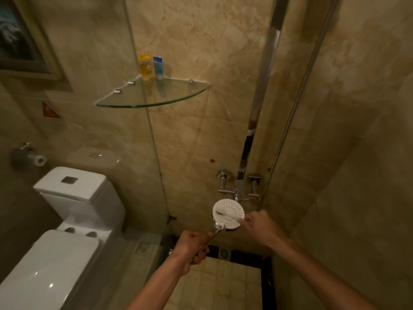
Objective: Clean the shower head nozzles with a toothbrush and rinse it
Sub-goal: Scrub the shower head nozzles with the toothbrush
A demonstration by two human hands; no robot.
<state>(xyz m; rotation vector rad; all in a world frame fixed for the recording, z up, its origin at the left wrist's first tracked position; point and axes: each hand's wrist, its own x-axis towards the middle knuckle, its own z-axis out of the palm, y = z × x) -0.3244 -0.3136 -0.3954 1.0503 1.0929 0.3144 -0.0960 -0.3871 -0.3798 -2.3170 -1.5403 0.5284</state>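
The round white shower head [230, 206] faces up toward me, its dotted nozzle face in full view below the wall taps. My left hand [192, 249] grips its chrome handle from below. My right hand [261, 227] holds a white toothbrush [226, 215] by the handle end. The brush lies across the nozzle face, its head toward the left edge of the disc. The metal hose [290, 117] runs up the wall on the right.
Chrome mixer taps [239, 186] sit on the marble wall just above the shower head. A glass corner shelf [154, 95] holds two small bottles [152, 67]. A glass partition separates the shower from a white toilet [67, 220] at left. A floor drain [224, 253] lies below.
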